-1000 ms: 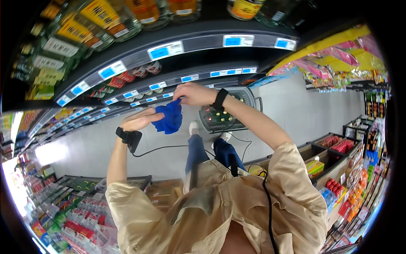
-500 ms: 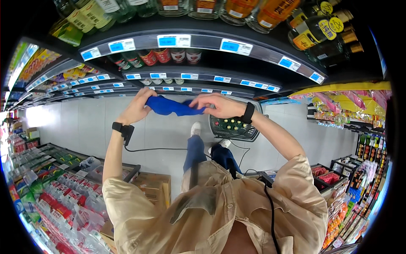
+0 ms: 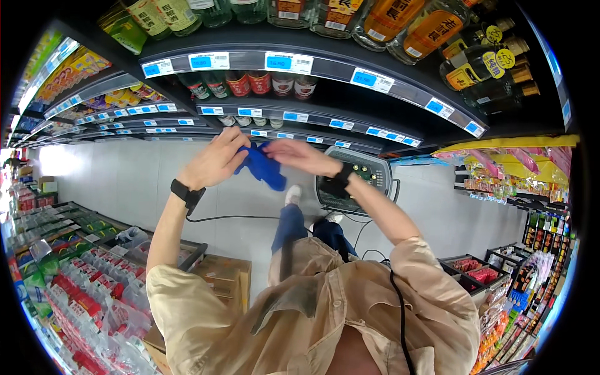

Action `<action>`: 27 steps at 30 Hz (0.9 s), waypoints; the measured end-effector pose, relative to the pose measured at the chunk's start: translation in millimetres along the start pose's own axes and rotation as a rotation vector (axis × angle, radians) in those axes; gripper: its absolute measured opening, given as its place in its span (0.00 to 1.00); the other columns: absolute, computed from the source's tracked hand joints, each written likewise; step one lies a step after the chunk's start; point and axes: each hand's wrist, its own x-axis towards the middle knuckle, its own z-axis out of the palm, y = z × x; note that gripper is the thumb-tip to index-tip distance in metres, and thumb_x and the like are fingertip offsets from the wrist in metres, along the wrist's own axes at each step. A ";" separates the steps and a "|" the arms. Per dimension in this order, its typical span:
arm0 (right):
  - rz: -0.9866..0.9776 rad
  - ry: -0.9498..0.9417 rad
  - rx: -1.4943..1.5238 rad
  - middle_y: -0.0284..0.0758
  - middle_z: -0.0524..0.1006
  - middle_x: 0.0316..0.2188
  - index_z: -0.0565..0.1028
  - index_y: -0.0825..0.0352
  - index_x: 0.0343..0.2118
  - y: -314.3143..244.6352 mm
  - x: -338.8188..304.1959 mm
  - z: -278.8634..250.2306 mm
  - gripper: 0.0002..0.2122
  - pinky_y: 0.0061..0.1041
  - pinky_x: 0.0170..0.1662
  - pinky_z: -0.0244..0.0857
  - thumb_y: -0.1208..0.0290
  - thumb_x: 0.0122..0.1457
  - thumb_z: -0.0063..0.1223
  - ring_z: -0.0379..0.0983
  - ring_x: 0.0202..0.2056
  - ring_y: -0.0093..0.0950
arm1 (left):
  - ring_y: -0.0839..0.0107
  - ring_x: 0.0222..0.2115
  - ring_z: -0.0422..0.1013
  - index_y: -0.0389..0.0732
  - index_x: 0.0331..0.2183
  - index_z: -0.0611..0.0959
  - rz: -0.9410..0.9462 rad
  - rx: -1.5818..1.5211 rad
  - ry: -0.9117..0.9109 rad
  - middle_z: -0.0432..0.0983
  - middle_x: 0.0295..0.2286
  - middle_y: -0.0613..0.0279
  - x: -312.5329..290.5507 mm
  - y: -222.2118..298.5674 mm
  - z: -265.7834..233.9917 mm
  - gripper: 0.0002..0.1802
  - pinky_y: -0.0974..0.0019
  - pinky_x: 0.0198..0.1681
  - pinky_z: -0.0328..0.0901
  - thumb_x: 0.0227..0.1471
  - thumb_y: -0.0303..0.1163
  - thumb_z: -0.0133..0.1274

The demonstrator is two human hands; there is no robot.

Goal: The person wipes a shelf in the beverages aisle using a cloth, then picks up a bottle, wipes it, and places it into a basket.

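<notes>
A crumpled blue cloth (image 3: 265,170) hangs from my left hand (image 3: 215,159), whose fingers are closed on its left end. My right hand (image 3: 303,156) reaches in from the right, its fingertips at the cloth's upper right edge. Motion blurs those fingers, so whether they grip the fabric is unclear. Below and beyond the right wrist, a grey crate (image 3: 386,164) on the floor holds bottles with gold-coloured caps, partly covered by that wrist.
Ahead stands a dark shelf (image 3: 250,62) lined with bottles and cans. Packaged goods (image 3: 106,300) fill a display at lower left, beside cardboard boxes (image 3: 225,278). Racks of snacks (image 3: 500,165) stand on the right. A black cable (image 3: 237,217) runs from my left wrist.
My hands have come closer together, and the cloth, stretched between them before, now bunches and droops. The right hand has moved left. The view has shifted slightly.
</notes>
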 end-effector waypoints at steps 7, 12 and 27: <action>-0.347 0.370 -0.728 0.42 0.80 0.29 0.81 0.68 0.33 19.9 40.6 -12.1 0.04 0.36 0.41 0.71 0.76 0.56 0.58 0.77 0.34 0.41 | 0.53 0.45 0.68 0.37 0.35 0.79 0.114 0.064 0.158 0.70 0.39 0.54 7.0 -23.1 2.1 0.08 0.56 0.48 0.64 0.50 0.20 0.57; -0.361 0.285 -1.057 0.39 0.82 0.33 0.83 0.63 0.36 46.3 37.9 -17.5 0.09 0.37 0.43 0.72 0.77 0.55 0.53 0.78 0.39 0.40 | 0.54 0.42 0.69 0.38 0.32 0.81 0.121 0.200 -0.017 0.71 0.36 0.57 -2.0 -64.9 46.2 0.09 0.56 0.47 0.65 0.45 0.18 0.59; -0.304 0.658 -0.811 0.38 0.83 0.40 0.83 0.68 0.39 28.6 -90.6 -47.5 0.09 0.31 0.47 0.74 0.80 0.56 0.56 0.79 0.41 0.39 | 0.60 0.28 0.76 0.43 0.51 0.77 -0.230 -0.367 0.018 0.77 0.28 0.52 64.9 -23.9 133.6 0.14 0.64 0.35 0.68 0.64 0.31 0.48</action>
